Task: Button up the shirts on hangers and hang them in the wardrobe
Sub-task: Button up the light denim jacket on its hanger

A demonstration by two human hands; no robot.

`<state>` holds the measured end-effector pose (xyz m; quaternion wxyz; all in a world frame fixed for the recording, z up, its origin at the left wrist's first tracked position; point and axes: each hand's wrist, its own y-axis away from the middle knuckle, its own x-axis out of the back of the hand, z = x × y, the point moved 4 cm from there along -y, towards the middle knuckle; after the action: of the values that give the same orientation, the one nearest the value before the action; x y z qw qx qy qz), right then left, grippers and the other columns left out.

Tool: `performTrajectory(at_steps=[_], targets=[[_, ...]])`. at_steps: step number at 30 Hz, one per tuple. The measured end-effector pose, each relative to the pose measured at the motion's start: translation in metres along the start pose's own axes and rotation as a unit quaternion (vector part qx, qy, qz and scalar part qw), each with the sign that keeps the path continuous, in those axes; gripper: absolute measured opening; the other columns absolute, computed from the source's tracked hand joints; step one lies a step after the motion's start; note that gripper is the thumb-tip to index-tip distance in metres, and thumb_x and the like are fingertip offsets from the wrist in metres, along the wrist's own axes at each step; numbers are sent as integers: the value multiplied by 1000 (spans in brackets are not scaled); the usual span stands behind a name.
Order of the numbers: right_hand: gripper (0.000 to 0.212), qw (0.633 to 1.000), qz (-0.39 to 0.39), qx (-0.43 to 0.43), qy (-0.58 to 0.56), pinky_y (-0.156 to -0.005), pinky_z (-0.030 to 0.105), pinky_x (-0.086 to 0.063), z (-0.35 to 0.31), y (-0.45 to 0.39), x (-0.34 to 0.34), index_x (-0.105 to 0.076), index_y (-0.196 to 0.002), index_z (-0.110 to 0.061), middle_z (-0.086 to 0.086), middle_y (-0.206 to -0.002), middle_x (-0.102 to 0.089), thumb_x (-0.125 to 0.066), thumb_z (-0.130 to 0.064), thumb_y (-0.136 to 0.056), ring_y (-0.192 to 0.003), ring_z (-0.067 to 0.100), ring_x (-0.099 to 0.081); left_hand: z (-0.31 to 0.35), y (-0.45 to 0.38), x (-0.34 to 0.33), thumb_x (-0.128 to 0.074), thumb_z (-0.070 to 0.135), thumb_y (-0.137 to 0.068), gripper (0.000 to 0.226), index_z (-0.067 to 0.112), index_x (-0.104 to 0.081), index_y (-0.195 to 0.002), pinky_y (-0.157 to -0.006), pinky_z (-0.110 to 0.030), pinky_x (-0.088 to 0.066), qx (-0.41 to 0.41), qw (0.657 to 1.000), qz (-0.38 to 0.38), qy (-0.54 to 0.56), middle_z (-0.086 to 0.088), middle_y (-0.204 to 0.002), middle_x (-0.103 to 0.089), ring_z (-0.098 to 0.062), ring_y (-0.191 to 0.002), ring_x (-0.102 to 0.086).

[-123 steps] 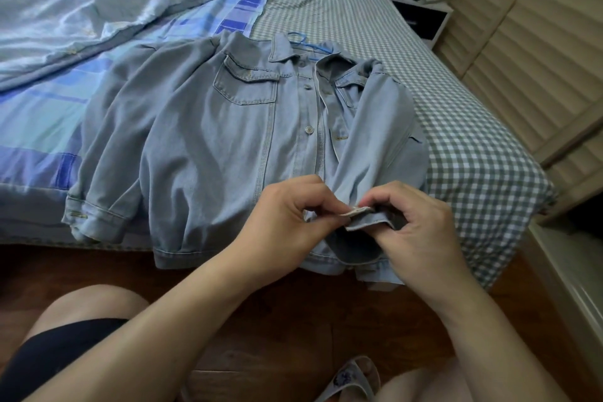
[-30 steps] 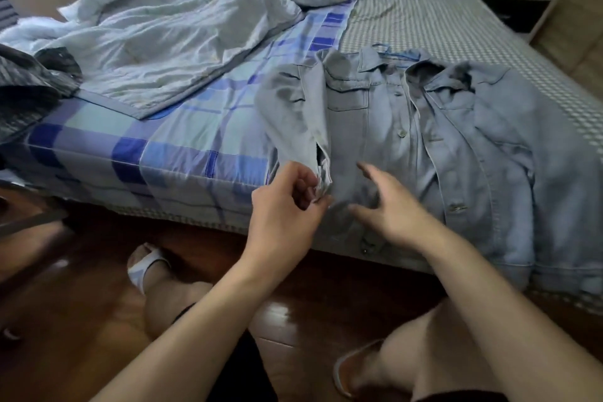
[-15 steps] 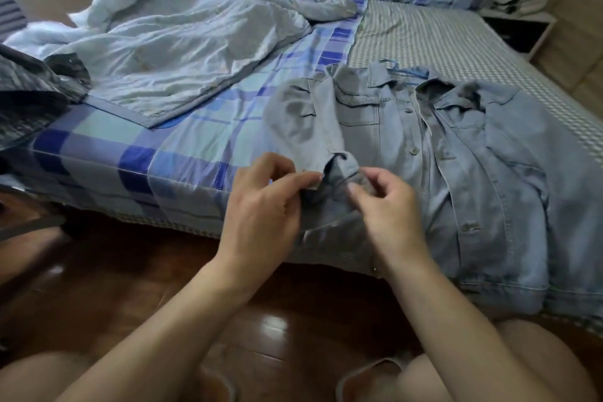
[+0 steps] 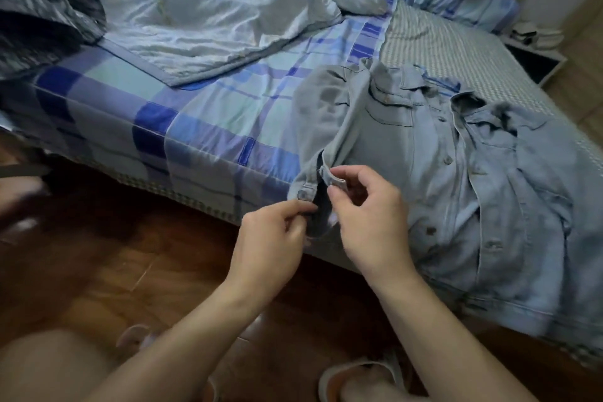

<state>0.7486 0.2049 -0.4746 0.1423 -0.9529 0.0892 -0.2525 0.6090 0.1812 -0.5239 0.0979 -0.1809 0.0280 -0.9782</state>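
I see the denim shirt (image 4: 434, 173) spread on the bed (image 4: 208, 127), my left hand (image 4: 270, 241) pinching its cuff (image 4: 305, 194) by the button, my right hand (image 4: 368, 215) pinching the cuff's other flap, fingers curled.

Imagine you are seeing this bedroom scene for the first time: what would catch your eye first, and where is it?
First, the two hands at centre: the left hand and right hand each pinch one side of the open cuff of a denim shirt. The shirt lies spread on the bed's near edge, right of a blue checked sheet. A rumpled pale quilt fills the far left.
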Motion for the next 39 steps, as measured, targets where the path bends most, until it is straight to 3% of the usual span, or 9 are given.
performTrajectory(at_steps=[3, 7, 13, 14, 18, 23, 26, 33, 39], targets=[[24, 1000, 8, -14, -20, -65, 17, -47, 0, 1, 3, -72, -86, -32, -13, -74, -69, -70, -9, -91, -66, 3, -60, 5, 14, -16, -43, -3, -98, 28, 6, -68, -88, -58, -30, -57, 247, 906, -76, 334, -18, -86, -75, -21, -63, -69], [31, 999, 25, -30, -37, -64, 10, -43, 0, 2, 5, -70, -84, -36, -24, -71, -67, -67, -7, -94, -64, -3, -58, 5, 17, -26, -45, 6, -100, 8, 6, -53, -100, -71, -34, -55, 290, 849, 17, 442, -22, -105, -74, -27, -80, -71], [22, 995, 75, -57, -27, -71, 16, -48, 8, 7, 15, -70, -83, -31, -17, -77, -71, -69, -11, -93, -72, 0, -63, -3, 7, -33, -40, 37, -108, 37, 6, -57, -119, -70, -36, -63, 393, 677, 45, 621, -28, -105, -73, -36, -85, -77], [21, 994, 88, -61, -34, -70, 17, -48, 9, 6, 19, -70, -83, -29, -16, -74, -71, -69, -11, -93, -70, 1, -62, -3, 8, -34, -40, 34, -109, 39, 1, -57, -121, -71, -37, -63, 395, 668, 45, 628, -29, -106, -73, -36, -86, -77], [18, 994, 93, -56, -29, -63, 19, -49, 6, 8, 22, -69, -85, -27, -7, -70, -66, -71, -10, -92, -65, 4, -59, -6, 8, -30, -52, 2, -103, 15, -4, -65, -108, -82, -32, -63, 313, 754, 74, 573, -24, -106, -74, -28, -94, -77], [23, 998, 65, -10, 6, -58, 16, -45, -8, 14, 14, -63, -82, -27, -3, -68, -60, -74, -7, -89, -60, 4, -52, 0, 2, -7, -54, 23, -104, 35, -4, -70, -88, -86, -36, -61, 230, 795, 102, 552, -20, -93, -77, -30, -95, -76], [26, 998, 57, -18, 0, -60, 17, -45, -1, 16, 10, -65, -79, -28, -1, -69, -63, -76, -5, -87, -62, 5, -53, -6, -2, -4, -72, 10, -93, 9, 4, -77, -88, -87, -38, -61, 201, 849, 115, 475, -15, -90, -78, -32, -94, -75], [15, 966, 175, -116, -153, -68, 19, -48, 18, 28, 6, -64, -89, -23, -9, -74, -65, -73, -11, -92, -70, 5, -59, 7, -1, 8, -77, -5, -84, 27, 18, -67, -94, -63, -20, -47, 70, 899, 155, 405, 12, -64, -54, -6, -61, -50], [18, 994, 89, -27, -57, -64, 12, -45, -12, 24, -8, -65, -83, -29, -16, -72, -65, -73, -14, -91, -66, 0, -58, 9, 3, 2, -70, -17, -83, 35, 14, -65, -99, -79, -26, -58, 40, 900, 96, 423, -4, -90, -74, -16, -86, -74]])
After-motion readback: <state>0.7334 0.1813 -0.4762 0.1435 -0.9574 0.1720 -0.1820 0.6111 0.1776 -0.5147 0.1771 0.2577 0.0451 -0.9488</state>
